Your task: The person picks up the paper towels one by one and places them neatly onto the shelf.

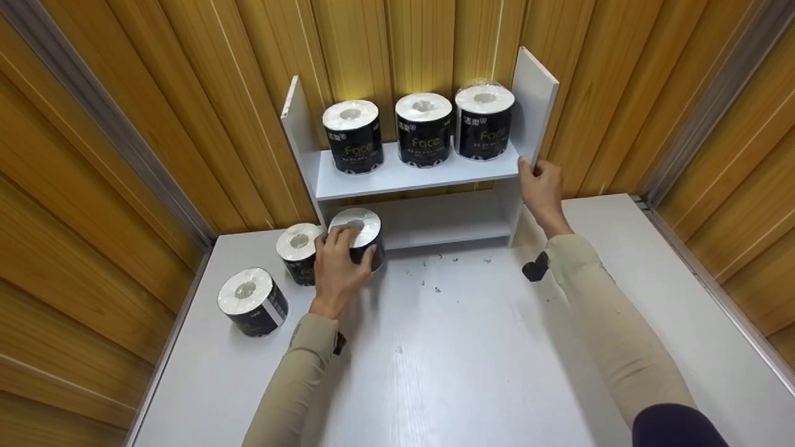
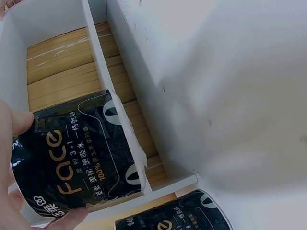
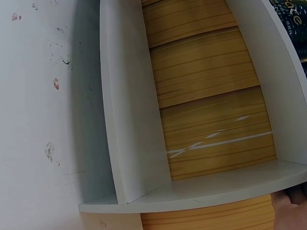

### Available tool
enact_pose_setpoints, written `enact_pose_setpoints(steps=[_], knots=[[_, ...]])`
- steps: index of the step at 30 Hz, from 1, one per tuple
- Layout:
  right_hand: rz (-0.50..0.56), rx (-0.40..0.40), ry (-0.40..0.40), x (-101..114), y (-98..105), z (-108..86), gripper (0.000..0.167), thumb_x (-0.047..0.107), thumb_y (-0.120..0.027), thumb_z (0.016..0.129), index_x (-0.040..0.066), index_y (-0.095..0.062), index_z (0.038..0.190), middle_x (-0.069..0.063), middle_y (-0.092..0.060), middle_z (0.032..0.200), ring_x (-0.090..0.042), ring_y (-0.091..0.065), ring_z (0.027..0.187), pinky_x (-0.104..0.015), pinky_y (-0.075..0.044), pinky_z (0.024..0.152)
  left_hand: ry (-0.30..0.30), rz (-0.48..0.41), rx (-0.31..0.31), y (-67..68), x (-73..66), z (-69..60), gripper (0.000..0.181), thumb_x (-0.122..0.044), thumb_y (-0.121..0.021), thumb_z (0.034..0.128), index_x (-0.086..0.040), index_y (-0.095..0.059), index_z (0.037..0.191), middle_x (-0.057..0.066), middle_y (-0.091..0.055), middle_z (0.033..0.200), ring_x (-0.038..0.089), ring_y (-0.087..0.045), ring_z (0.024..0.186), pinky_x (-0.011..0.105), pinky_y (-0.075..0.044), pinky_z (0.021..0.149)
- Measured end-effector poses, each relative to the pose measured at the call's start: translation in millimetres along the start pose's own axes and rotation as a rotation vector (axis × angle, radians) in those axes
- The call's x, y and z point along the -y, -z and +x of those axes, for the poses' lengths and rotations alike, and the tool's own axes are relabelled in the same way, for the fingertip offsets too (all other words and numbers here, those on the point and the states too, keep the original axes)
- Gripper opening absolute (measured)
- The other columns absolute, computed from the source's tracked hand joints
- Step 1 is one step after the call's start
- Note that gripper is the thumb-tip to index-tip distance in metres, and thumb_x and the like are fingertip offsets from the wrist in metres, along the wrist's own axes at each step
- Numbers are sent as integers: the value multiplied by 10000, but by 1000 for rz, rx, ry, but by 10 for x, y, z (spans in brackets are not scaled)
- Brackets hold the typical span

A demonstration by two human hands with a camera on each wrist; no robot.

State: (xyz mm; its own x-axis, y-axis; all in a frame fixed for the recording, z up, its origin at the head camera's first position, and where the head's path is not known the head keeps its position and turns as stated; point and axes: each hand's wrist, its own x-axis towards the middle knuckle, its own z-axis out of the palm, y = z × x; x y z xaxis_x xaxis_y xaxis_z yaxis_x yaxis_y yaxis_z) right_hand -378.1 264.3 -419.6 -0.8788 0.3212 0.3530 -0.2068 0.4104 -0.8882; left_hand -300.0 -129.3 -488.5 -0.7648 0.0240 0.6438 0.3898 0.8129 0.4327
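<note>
My left hand point(image 1: 338, 267) grips a black-wrapped toilet paper roll point(image 1: 370, 227) at the left end of the white shelf unit's point(image 1: 416, 175) lower level. In the left wrist view the roll's point(image 2: 72, 158) printed wrapper lies between thumb and fingers, in front of the lower opening. My right hand point(image 1: 541, 189) holds the unit's right side panel point(image 1: 537, 99), about level with the middle board. Three similar rolls stand upright on that board: a left one point(image 1: 354, 139), a middle one point(image 1: 423, 133) and a right one point(image 1: 484, 127).
Two more rolls stand on the white table point(image 1: 447, 360) left of the unit: one point(image 1: 298, 245) beside its left panel, partly behind my left hand, another point(image 1: 251, 304) nearer the front. Dark specks mark the tabletop before the shelf. Wood-patterned walls point(image 1: 112, 155) enclose the table.
</note>
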Motion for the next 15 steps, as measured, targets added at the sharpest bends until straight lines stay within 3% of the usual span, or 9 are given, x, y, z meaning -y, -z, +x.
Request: enact_pose_setpoints(steps=[7, 15], knots=[[13, 9, -6, -5, 4, 2, 365, 366, -548, 1102, 53, -636, 937, 41, -509, 781, -127, -491, 755, -234, -417, 601, -27, -10, -16, -70, -7, 60, 460, -280, -856, 904, -82, -729, 1299, 112, -705, 1272, 474, -601, 1175, 538, -488, 1062], [20, -29, 32, -30, -12, 28, 345, 297, -563, 1088, 90, -588, 812, 64, -480, 715, -96, -452, 677, -220, -367, 559, -46, 0, -29, -120, -10, 129, 426, -262, -853, 913, -57, -725, 1265, 144, -695, 1280, 447, -624, 1210, 562, -420, 1160]])
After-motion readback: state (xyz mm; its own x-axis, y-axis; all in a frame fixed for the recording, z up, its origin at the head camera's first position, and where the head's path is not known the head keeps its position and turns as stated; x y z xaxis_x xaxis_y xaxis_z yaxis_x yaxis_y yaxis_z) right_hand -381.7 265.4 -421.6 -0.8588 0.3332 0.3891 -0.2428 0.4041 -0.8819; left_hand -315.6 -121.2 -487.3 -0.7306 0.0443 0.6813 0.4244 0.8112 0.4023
